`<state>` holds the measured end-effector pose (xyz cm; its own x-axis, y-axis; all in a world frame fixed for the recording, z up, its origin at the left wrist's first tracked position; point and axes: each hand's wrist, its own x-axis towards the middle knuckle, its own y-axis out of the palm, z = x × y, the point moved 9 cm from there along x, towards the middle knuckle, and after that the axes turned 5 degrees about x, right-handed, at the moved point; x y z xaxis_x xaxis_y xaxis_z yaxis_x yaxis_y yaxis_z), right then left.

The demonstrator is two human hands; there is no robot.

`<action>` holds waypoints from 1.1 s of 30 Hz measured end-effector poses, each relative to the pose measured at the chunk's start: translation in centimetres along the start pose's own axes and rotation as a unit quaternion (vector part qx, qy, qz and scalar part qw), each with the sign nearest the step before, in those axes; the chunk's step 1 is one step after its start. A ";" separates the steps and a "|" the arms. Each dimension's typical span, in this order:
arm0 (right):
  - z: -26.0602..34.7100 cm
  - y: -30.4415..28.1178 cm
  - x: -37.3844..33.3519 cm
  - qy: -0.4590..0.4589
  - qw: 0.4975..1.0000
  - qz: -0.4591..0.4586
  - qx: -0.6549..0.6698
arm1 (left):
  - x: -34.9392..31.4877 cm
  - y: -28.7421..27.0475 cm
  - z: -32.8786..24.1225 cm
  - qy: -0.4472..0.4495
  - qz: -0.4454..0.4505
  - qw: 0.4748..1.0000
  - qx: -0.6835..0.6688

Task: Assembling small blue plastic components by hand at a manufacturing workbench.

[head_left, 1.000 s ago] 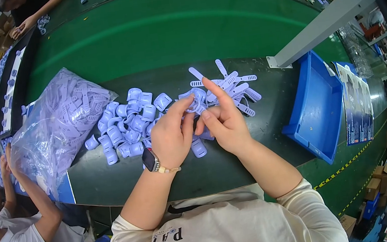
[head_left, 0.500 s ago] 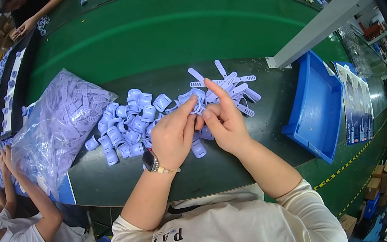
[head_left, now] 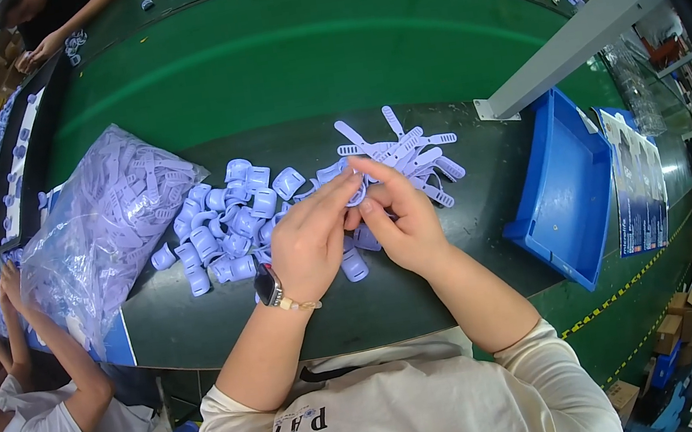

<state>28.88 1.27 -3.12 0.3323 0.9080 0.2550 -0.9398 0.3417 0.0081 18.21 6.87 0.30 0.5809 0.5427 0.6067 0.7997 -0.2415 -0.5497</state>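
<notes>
Over the dark table my left hand [head_left: 307,243] and my right hand [head_left: 409,226] meet, their fingers closed around a small lavender plastic piece [head_left: 356,198]. My fingers hide most of it, but a curved edge shows between the fingertips. Left of my hands lies a heap of curved lavender plastic pieces [head_left: 228,226] with slots. Flat lavender straps [head_left: 409,150] with ladder-like slots spread out just beyond my right hand. Below my fingers a loose curved piece [head_left: 355,266] rests on the table. A watch and a bracelet circle my left wrist.
A clear bag [head_left: 127,202] full of lavender straps lies at the left. To the right stand a blue plastic bin [head_left: 568,193] and a grey metal post [head_left: 577,38]. A green belt [head_left: 297,55] runs beyond the table. A co-worker [head_left: 54,407] sits close at the left.
My right index finger has bent down from its raised position toward the lavender piece. My left fingers have stretched forward over it. Both forearms stay nearly in place.
</notes>
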 end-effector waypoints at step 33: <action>5.0 0.3 -0.9 -0.238 0.924 -0.055 -0.294 | -1.9 3.6 2.4 -0.260 0.064 0.784 -0.560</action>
<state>27.86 -0.61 1.48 0.2195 0.6989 0.6807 -0.6506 0.6248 -0.4316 19.58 6.87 -4.20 0.7593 0.6410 0.1118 0.5407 -0.7172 0.4396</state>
